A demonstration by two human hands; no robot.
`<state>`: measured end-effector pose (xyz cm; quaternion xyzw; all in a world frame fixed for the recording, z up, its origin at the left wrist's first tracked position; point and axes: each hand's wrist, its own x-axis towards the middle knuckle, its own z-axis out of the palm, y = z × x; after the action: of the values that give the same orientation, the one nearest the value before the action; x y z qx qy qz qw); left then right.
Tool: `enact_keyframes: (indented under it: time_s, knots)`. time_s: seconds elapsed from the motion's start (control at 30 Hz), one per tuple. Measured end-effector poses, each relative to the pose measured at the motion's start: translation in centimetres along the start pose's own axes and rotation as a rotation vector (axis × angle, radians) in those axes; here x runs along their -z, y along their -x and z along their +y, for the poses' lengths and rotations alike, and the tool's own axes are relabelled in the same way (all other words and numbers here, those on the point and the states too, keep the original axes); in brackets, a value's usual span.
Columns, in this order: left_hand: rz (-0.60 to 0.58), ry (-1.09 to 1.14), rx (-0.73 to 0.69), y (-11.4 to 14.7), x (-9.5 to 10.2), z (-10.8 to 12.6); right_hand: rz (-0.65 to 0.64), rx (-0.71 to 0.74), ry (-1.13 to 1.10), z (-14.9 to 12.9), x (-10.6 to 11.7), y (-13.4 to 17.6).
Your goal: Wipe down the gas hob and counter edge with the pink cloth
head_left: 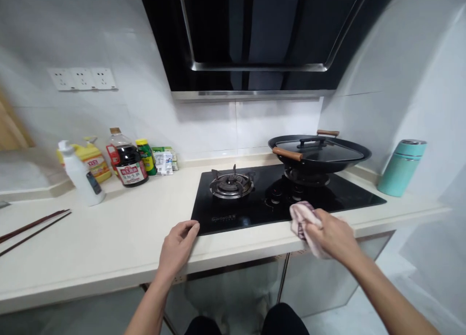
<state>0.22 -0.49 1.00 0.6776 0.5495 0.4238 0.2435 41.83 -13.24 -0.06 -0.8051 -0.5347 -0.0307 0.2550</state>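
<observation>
My right hand (pixel 329 233) is closed around a crumpled pink-and-white cloth (pixel 304 216). Part of the cloth lies against the front of the black glass gas stove (pixel 251 213), and a loose end hangs over the counter edge. My left hand (pixel 178 242) rests on the white counter (pixel 120 242) at the stove's front left corner, its fingers curled together and nothing visible in them. A bare burner (pixel 231 184) is on the stove's left side. On the right burner sits a black wok (pixel 327 165) with wooden handles, covered by a lid (pixel 320 150).
A teal thermos (pixel 402 167) stands right of the stove. To the left are a white spray bottle (pixel 80 175), a yellow jug (pixel 96 162), a soy sauce bottle (pixel 131 167), a green bottle (pixel 146 158) and chopsticks (pixel 34 228). A black range hood (pixel 251 39) hangs above.
</observation>
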Motion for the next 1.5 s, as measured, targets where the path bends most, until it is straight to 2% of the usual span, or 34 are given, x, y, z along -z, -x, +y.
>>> enact_keyframes:
  time_s: [0.07,0.1,0.17,0.23,0.4,0.5,0.63,0.73,0.87,1.0,1.13,1.23,1.33,1.4,1.5]
  knots:
    - [0.005,-0.038,-0.025,0.0,-0.1,0.1,-0.033,-0.118,-0.057,2.4,1.7,-1.1]
    - [0.009,-0.059,-0.035,0.0,-0.1,0.1,-0.022,-0.127,-0.136,3.0,2.2,-1.8]
    - [0.013,-0.093,-0.052,-0.1,-0.3,0.0,0.049,-0.084,-0.336,2.9,2.7,-3.4]
    - [0.013,-0.110,-0.070,-0.2,-0.4,-0.1,0.113,-0.045,-0.448,1.4,2.2,-5.4]
    - [0.019,-0.103,-0.083,-0.4,-0.4,-0.5,0.153,-0.069,-0.300,-3.7,-1.0,-10.6]
    - [0.023,-0.099,-0.076,-0.4,-0.4,-0.7,0.181,-0.072,-0.237,-5.8,-2.5,-12.7]
    - [0.028,-0.115,-0.075,-0.5,-0.4,-0.8,0.157,-0.018,-0.099,-6.7,-3.4,-14.2]
    - [0.029,-0.137,-0.097,-0.5,-0.4,-0.9,0.041,0.053,-0.016,-6.4,-3.3,-14.6]
    - [0.037,-0.170,-0.135,-0.4,-0.4,-0.9,-0.086,0.152,0.066,-5.8,-3.0,-13.7]
    - [0.039,-0.185,-0.143,-0.3,-0.5,-0.8,-0.098,0.218,0.106,-5.0,-2.8,-11.1]
    - [0.029,-0.191,-0.161,-0.3,-0.6,-0.7,-0.088,0.197,0.070,-3.5,-2.5,-7.6]
    - [0.021,-0.196,-0.167,-0.2,-0.6,-0.5,-0.065,0.252,-0.117,-2.6,-2.0,-4.5]
    - [0.034,-0.211,-0.181,-0.1,-0.7,-0.3,-0.129,0.306,-0.415,-3.0,-1.3,-2.0]
    - [0.040,-0.221,-0.202,0.0,-0.9,-0.2,-0.137,0.289,-0.592,-4.4,-1.0,-1.5]
    - [0.040,-0.228,-0.224,0.1,-1.0,-0.1,-0.015,0.268,-0.670,-7.6,-1.2,-2.7]
